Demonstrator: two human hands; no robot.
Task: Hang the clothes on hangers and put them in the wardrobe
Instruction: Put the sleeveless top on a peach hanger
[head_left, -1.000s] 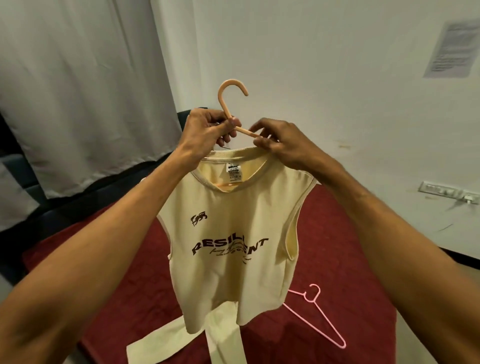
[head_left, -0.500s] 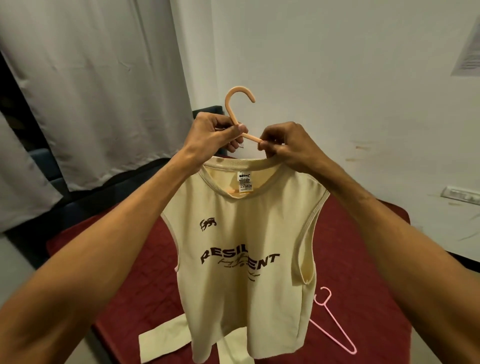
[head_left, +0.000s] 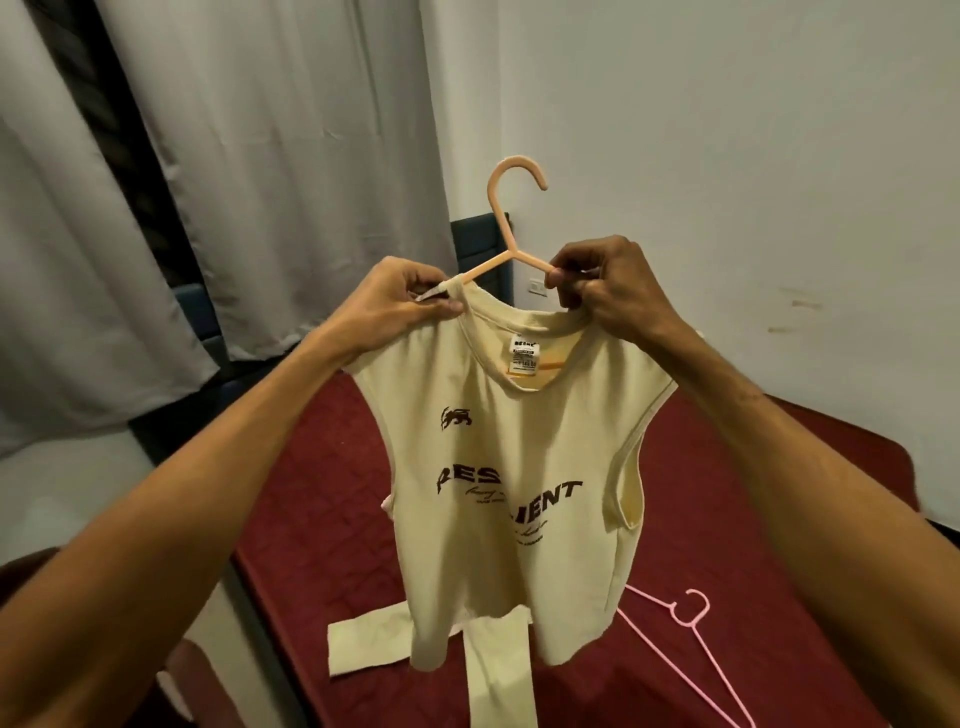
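Cream sleeveless jersey top (head_left: 509, 467) hangs in mid-air above the quilted maroon bedspread (head_left: 322, 493); both hands have parted from the hook's base towards the shoulders; left hand (head_left: 395, 301) pinches the soft strap over the peach moulded-plastic hanger (head_left: 506, 228); right hand (head_left: 608, 286) curls round the opposite arm and collar; seating judged nearly complete.

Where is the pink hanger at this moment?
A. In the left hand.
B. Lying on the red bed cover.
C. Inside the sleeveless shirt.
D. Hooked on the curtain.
B: the pink hanger lies on the red bed cover, right of the held cream sleeveless shirt.
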